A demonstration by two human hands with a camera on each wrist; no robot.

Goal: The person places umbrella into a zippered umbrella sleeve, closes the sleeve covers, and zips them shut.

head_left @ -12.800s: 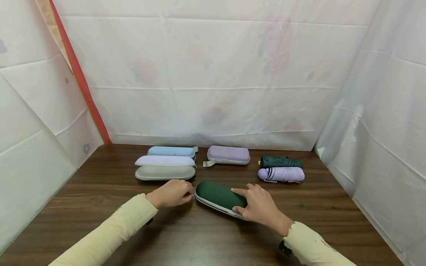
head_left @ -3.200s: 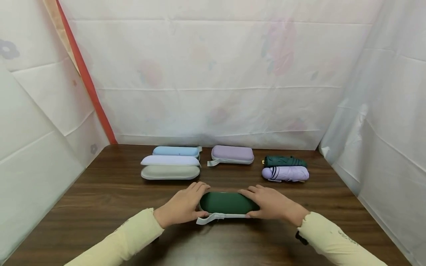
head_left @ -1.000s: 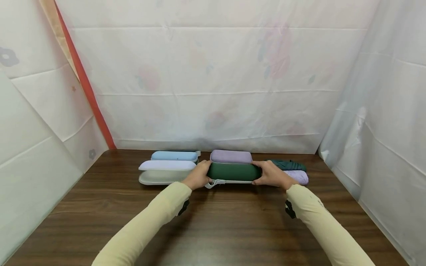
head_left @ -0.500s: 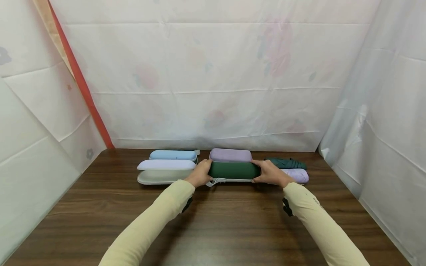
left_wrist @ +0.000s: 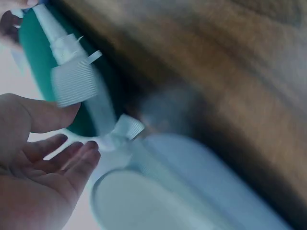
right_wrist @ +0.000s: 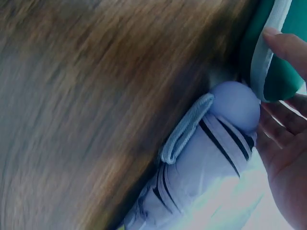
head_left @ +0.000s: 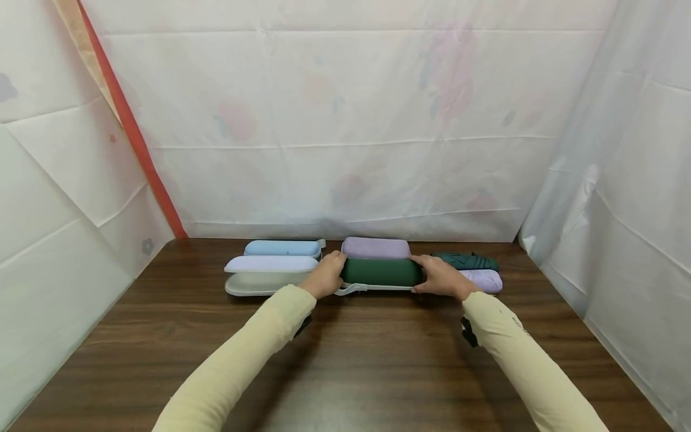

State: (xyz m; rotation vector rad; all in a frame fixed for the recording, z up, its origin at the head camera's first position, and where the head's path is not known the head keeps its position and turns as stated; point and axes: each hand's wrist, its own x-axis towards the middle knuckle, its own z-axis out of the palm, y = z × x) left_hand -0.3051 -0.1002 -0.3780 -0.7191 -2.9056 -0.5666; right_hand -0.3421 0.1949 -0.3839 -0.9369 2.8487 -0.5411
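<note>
A dark green zip case (head_left: pixel 382 272) with a pale zip band lies lengthwise just in front of a purple case (head_left: pixel 376 248). Its left end is in my left hand (head_left: pixel 326 275), the thumb near the pale strap (left_wrist: pixel 74 81) and the fingers round the end. My right hand (head_left: pixel 439 276) grips the other end, thumb on the near side against the zip band (right_wrist: pixel 263 57). Close to the right hand lies a folded lilac umbrella (right_wrist: pixel 201 153), its round handle end almost at the fingers; a dark green folded umbrella (head_left: pixel 466 261) is behind it.
Left of my left hand, a pale lilac case (head_left: pixel 272 264) stands with its lid up, its grey inside (head_left: pixel 261 283) showing. A light blue case (head_left: pixel 283 248) lies behind it. White sheeting (head_left: pixel 345 120) bounds the wooden table (head_left: pixel 367 360) at the back and sides.
Since about three seconds ago, both hands have carried the green case away from me, up to the purple case. Earlier still it lay slanted, my left hand at its end. Over the last half second little differs.
</note>
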